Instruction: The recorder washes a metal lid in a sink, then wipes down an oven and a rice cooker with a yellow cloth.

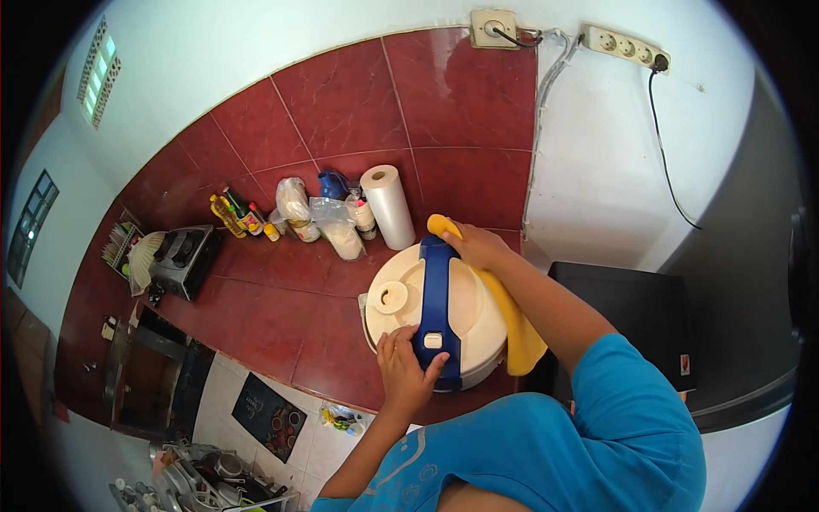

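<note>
A cream rice cooker with a blue band across its lid [477, 301] stands on the red tiled counter [262, 326], its lid down. My left hand [407, 374] rests on the near front of the lid, fingers spread beside the pale button [433, 340]. At the far end of the blue band, my right hand [477, 246] grips a yellow cloth [521, 333], which drapes down the cooker's right side. The round steam vent [390, 297] shows on the left of the lid.
Behind the cooker stand a plastic roll [388, 208], stacked cups [362, 217], bagged goods [342, 233] and bottles [238, 208]. A gas stove [183, 259] sits farther left. A black surface [620, 320] adjoins at right.
</note>
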Motion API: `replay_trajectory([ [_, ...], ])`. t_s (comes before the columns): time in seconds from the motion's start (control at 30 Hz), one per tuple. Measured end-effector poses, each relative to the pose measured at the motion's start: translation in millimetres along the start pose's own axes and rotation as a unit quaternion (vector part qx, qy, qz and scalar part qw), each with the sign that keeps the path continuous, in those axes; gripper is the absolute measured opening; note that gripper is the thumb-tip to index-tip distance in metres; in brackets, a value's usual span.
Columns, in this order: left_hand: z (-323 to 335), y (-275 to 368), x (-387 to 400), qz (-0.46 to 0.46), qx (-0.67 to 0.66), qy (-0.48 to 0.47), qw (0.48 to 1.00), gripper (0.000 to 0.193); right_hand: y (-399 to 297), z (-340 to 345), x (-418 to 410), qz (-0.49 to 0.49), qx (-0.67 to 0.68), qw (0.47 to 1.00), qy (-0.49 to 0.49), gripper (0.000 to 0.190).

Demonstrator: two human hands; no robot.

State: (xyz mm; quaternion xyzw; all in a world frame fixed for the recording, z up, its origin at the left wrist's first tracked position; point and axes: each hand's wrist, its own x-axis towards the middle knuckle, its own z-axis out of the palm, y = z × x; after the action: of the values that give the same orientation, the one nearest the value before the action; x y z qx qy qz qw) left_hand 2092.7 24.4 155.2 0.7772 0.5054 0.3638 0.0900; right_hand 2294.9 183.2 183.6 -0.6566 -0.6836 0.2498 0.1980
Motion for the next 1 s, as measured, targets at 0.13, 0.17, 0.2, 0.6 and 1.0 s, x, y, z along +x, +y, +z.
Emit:
replay_trajectory([
  [0.13, -2, 0, -2, 0.001, 0.005, 0.003, 1.000, 0.056, 23, 8, -78, -0.122, -0.042, 0.984, 0.121, 0.047],
  [0.17, -3, -1, -4, 0.001, 0.003, -0.001, 1.000, 0.056, 28, 13, -96, -0.117, -0.043, 0.985, 0.120, 0.047],
  [0.2, -4, 0, -4, 0.001, 0.002, 0.003, 1.000, 0.056, 32, 17, -115, -0.160, -0.080, 0.974, 0.142, 0.045],
  [0.6, -1, -12, -6, 0.042, 0.008, 0.037, 0.998, 0.056, 5, -20, -175, -0.026, 0.371, 0.923, 0.100, 0.025],
  [1.0, -2, -8, -5, 0.018, -0.016, 0.002, 1.000, 0.064, -27, 20, -113, -0.268, -0.315, 0.900, 0.137, 0.028],
])
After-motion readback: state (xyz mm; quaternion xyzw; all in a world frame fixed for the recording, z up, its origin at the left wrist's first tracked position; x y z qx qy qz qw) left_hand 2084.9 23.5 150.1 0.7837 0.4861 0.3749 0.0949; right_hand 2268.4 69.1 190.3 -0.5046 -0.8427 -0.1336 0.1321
